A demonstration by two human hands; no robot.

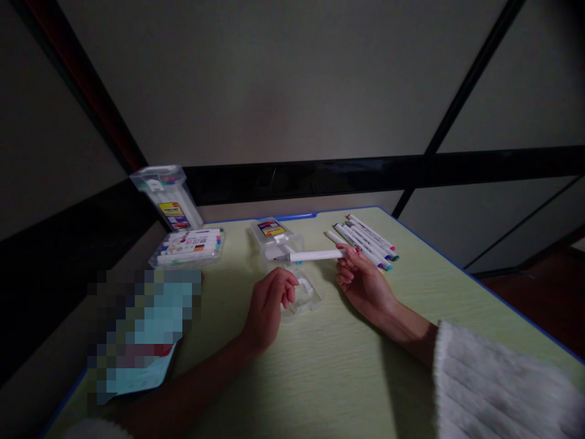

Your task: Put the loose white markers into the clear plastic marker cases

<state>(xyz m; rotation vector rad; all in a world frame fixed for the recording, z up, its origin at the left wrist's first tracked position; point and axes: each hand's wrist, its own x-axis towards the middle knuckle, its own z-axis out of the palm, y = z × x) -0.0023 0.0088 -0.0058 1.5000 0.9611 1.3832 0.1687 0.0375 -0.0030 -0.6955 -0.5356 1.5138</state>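
Observation:
A white marker [315,255] is pinched in my right hand [365,283] by its red end. It is held roughly level, with its other end pointing left over an open clear plastic case [276,246]. That case has a yellow label, and its hinged lid [307,291] lies folded toward me. My left hand [269,305] is closed in a loose curl beside the lid, and no object shows in its fingers. Whether it touches the lid I cannot tell. Several white markers [365,242] with coloured ends lie in a loose row beyond my right hand.
At the back left stands a filled clear marker case [171,198]. Another filled case [189,247] lies flat before it. A lit tablet-like device [155,341], partly blurred, is left of my left forearm. The pale green table [329,378] has a blue edge and meets a wall.

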